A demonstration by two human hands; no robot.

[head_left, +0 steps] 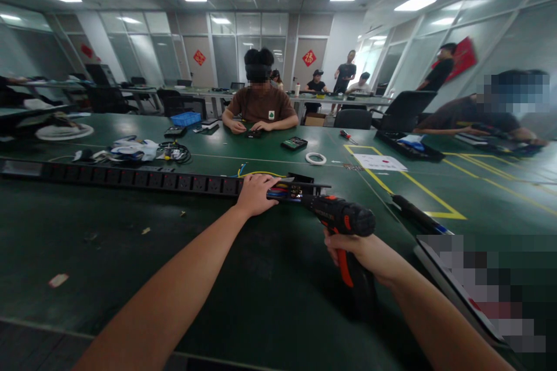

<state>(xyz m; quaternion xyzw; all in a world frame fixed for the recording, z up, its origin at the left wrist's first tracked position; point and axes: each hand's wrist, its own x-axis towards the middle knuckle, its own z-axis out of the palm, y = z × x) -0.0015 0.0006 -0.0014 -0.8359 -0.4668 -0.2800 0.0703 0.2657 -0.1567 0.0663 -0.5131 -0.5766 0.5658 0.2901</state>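
A long black power strip [148, 178] with a row of sockets runs across the green table from the left. My left hand [255, 197] grips it near its right end, fingers closed over the top. Just right of those fingers the housing is open, and red and blue wires [281, 191] show inside. My right hand [354, 248] is wrapped round the handle of a black and orange cordless drill [339, 213]. The drill points left, its nose at the strip's open end; whether the bit touches a screw cannot be made out. A yellow wire [261, 173] lies behind the strip.
Behind the strip lie bagged parts [133, 149], coiled black cable [178, 152], a white ring [315, 158] and a paper sheet [378, 162]. A black stick-like tool [420, 213] is on the right. Across the table sits a person [260, 103]; another leans in at far right.
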